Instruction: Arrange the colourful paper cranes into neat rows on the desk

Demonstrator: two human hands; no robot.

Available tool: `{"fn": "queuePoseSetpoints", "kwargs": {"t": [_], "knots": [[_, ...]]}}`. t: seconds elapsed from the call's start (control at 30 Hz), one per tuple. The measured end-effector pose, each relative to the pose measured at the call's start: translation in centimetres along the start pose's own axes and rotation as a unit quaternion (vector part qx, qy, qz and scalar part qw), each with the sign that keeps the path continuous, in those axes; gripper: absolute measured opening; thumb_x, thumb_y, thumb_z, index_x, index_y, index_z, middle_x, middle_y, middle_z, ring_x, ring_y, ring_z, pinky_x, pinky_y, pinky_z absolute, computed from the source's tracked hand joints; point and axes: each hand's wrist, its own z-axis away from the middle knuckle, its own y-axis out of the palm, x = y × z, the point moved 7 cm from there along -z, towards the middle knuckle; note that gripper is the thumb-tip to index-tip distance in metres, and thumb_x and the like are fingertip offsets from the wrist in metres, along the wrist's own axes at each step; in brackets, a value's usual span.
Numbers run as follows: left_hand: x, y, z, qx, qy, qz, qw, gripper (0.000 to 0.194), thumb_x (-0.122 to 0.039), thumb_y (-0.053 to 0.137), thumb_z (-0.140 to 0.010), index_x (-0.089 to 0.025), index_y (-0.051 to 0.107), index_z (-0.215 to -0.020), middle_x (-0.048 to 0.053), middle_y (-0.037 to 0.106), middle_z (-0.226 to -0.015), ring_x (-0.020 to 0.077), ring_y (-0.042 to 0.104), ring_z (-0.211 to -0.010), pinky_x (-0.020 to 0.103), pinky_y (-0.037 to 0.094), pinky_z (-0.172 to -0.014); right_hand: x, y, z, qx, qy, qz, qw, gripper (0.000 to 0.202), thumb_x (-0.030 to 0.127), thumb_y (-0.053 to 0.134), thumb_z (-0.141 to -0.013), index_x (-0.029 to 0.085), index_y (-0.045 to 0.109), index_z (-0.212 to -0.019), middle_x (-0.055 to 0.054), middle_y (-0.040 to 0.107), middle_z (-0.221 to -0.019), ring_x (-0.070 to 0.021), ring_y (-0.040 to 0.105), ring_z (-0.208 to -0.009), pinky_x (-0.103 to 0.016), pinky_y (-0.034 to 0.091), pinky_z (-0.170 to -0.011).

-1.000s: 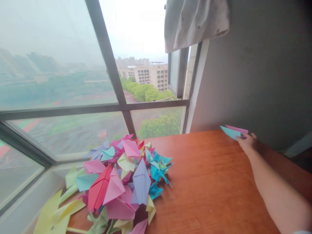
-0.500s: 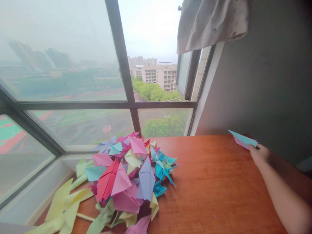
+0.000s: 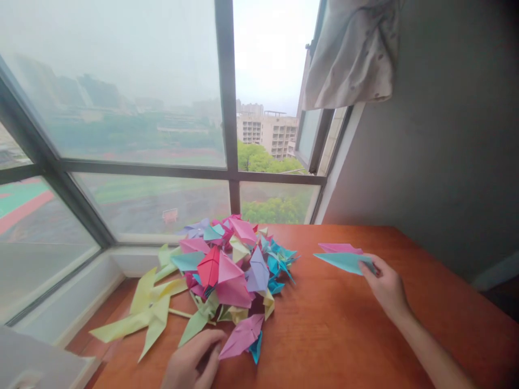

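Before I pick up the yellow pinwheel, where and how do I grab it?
Pinch its stick, I'd say, coming from above on the near side, by your left hand. The stick looks thin and straight, and shows between the blades and the paper pile; those wide paper blades could crease.

The folded shapes [image 3: 235, 283] and the yellow pinwheel [image 3: 151, 305] look like matt, smooth paper with crisp creases. The table [image 3: 324, 324] has a smooth, reddish-brown wood-look surface with a soft sheen. The curtain [image 3: 352, 59] is wrinkled cloth, and the window panes [image 3: 141, 81] look like hazy glass.
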Motion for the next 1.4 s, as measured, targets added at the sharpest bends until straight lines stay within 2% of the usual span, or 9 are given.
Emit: {"fn": "queuePoseSetpoints", "kwargs": {"t": [0.17,0.3,0.43,0.6,0.77,0.9,1.1,1.27,1.4], "knots": [[-0.2,-0.2,0.2,-0.025,-0.006,-0.001,1.000,0.018,-0.024,0.054,-0.088,-0.023,0.072,-0.085,0.003,0.077,-0.080,0.0175,0.073,-0.070,0.019,0.059,-0.063,15.9,3.4,0.2,0.043,-0.279,-0.008,0.959,0.016,0.019,0.054,-0.089,0.024,0.067,-0.096,-0.006,0.067,-0.107,-0.0233,0.062,-0.103,-0.039,0.053,-0.090],[-0.3,-0.4,0.5,-0.041,-0.009,-0.007,0.999,0.017,-0.022,0.053,-0.088,-0.023,0.070,-0.085,0.002,0.077,-0.080,0.0165,0.073,-0.070,0.019,0.058,-0.064,25.0,7.3,0.0,0.101,-0.434,0.001,0.895,0.027,0.005,0.050,-0.087,0.023,0.066,-0.098,-0.007,0.066,-0.107,-0.0231,0.057,-0.112,-0.042,0.052,-0.097],[-0.2,-0.6,0.9,-0.053,-0.018,-0.013,0.998,0.017,-0.021,0.053,-0.089,-0.023,0.069,-0.086,0.001,0.076,-0.081,0.0162,0.073,-0.071,0.019,0.057,-0.064,31.3,9.8,-0.3,0.154,-0.516,0.011,0.842,0.025,0.003,0.049,-0.088,0.020,0.066,-0.094,-0.008,0.064,-0.107,-0.0235,0.052,-0.116,-0.040,0.052,-0.097],[-0.1,-0.6,1.0,-0.064,-0.029,-0.004,0.997,0.016,-0.021,0.053,-0.089,-0.023,0.069,-0.086,0.001,0.075,-0.079,0.0160,0.071,-0.067,0.019,0.055,-0.061,34.7,11.1,-0.4,0.144,-0.527,0.008,0.837,0.024,0.002,0.051,-0.088,0.019,0.066,-0.096,-0.009,0.063,-0.109,-0.0232,0.049,-0.119,-0.039,0.049,-0.101],[0.1,-0.3,0.9,-0.061,-0.031,0.009,0.998,0.016,-0.020,0.053,-0.088,-0.023,0.068,-0.084,0.000,0.075,-0.077,0.0158,0.071,-0.066,0.020,0.054,-0.060,34.1,16.8,0.5,0.216,-0.523,0.064,0.822,0.026,0.001,0.052,-0.085,0.014,0.067,-0.102,-0.014,0.061,-0.115,-0.0258,0.045,-0.125,-0.042,0.044,-0.106],[0.5,-0.1,1.2,-0.054,-0.033,0.011,0.998,0.017,-0.016,0.053,-0.087,-0.024,0.068,-0.087,0.000,0.076,-0.083,0.0166,0.072,-0.073,0.021,0.055,-0.066,33.0,19.9,0.8,0.266,-0.485,0.052,0.831,0.049,-0.006,0.055,-0.075,0.016,0.063,-0.119,-0.015,0.050,-0.138,-0.0278,0.035,-0.136,-0.046,0.040,-0.110],[0.7,0.0,1.1,-0.047,-0.036,0.009,0.998,0.016,-0.019,0.053,-0.089,-0.024,0.068,-0.089,0.001,0.076,-0.084,0.0169,0.072,-0.075,0.021,0.056,-0.067,28.1,17.2,-0.2,0.214,-0.374,-0.050,0.901,0.047,-0.002,0.049,-0.079,0.021,0.066,-0.115,-0.009,0.060,-0.125,-0.0210,0.051,-0.121,-0.040,0.045,-0.104],[0.5,-0.1,1.0,-0.057,-0.018,-0.007,0.998,0.016,-0.021,0.053,-0.089,-0.024,0.069,-0.089,0.001,0.077,-0.085,0.0172,0.073,-0.075,0.021,0.057,-0.067,18.0,13.7,0.8,0.147,-0.208,-0.071,0.964,0.038,0.010,0.046,-0.082,0.021,0.068,-0.110,-0.008,0.067,-0.116,-0.0207,0.059,-0.113,-0.040,0.047,-0.102],[0.4,-0.2,1.0,-0.069,0.002,-0.029,0.997,0.016,-0.023,0.054,-0.089,-0.025,0.070,-0.089,0.000,0.078,-0.085,0.0168,0.074,-0.074,0.020,0.058,-0.067,10.2,10.9,4.0,0.115,-0.080,-0.063,0.988,0.035,0.018,0.046,-0.082,0.018,0.069,-0.108,-0.010,0.069,-0.114,-0.0229,0.064,-0.106,-0.039,0.053,-0.092]]}}
